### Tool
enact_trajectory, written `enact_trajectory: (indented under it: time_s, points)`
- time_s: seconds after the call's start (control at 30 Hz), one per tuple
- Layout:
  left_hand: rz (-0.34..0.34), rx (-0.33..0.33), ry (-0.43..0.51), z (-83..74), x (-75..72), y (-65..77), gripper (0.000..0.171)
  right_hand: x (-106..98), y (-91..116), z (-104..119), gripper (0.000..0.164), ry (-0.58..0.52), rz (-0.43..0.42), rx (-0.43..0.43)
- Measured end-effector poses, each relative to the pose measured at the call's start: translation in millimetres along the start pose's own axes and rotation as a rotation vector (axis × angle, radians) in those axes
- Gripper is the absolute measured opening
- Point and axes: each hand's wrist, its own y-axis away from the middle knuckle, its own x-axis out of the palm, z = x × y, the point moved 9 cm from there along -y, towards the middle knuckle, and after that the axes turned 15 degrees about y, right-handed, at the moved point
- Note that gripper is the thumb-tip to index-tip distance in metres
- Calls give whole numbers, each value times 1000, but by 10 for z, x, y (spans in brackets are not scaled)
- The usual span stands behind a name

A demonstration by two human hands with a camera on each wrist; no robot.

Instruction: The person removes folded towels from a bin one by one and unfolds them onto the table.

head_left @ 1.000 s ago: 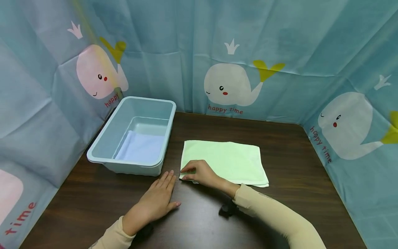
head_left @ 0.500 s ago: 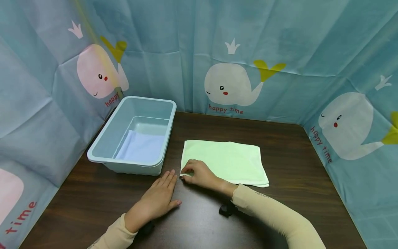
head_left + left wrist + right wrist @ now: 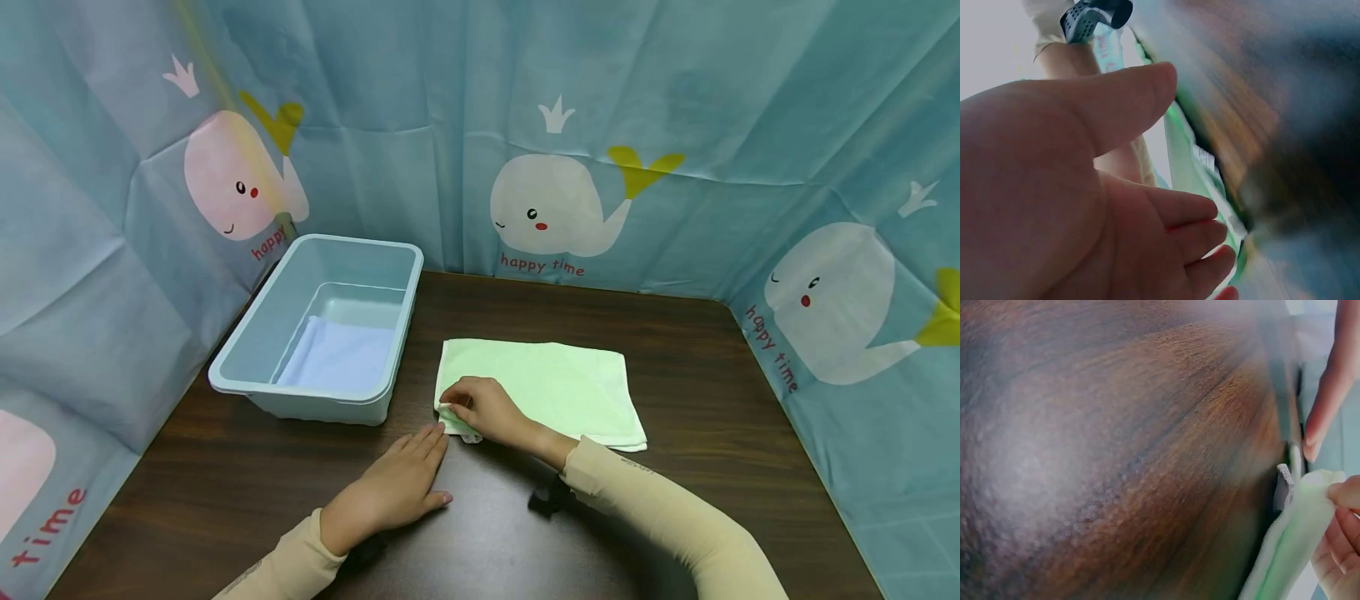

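Head view: we see a pale green towel point(image 3: 558, 392) lying in layers on the dark wooden table point(image 3: 487, 542), its bulk to the right of the pinching fingers and reaching away beyond them.
Right hand point(image 3: 489, 410): thumb and fingers drawn together in a pinch on the upper layer at the towel's near left corner, holding that bit raised off the layer beneath; we find this plainest from the right wrist.
Left hand point(image 3: 401, 475): back upward, fingers straight and side by side, thumb spread away, gripping nothing; its fingertips lie at the same corner, just to our side of the pinch. We cannot tell whether they press the lower layer or only meet its edge.
Towel's long axis: runs sideways, from the pinching fingers off to the right, so we have hold of one end of its near long side. The right hand is the nearer, its wrist crossing above the near edge.
White tag point(image 3: 472, 438): pokes out at the near edge, just to our side of the right fingers.
Blue-grey basin point(image 3: 318, 407): stands left of both hands' fingers and beyond them, apart from the towel; we judge the left hand nearer to it.
Lavender cloth point(image 3: 345, 360): inside the basin, on its floor, toward the end nearest our fingers.
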Motion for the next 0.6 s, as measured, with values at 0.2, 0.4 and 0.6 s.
enact_trajectory:
  time_s: [0.2, 0.4, 0.6]
  points:
    - [34, 75, -41, -100, 109, -107, 79, -44, -14, -11, 14, -1, -1, 18]
    - [48, 79, -102, -107, 200, -186, 83, -135, -62, -38, 15, -8, -11, 1]
    - [66, 70, -138, -99, 203, -226, 86, -286, -165, -156, 15, -25, -22, 34]
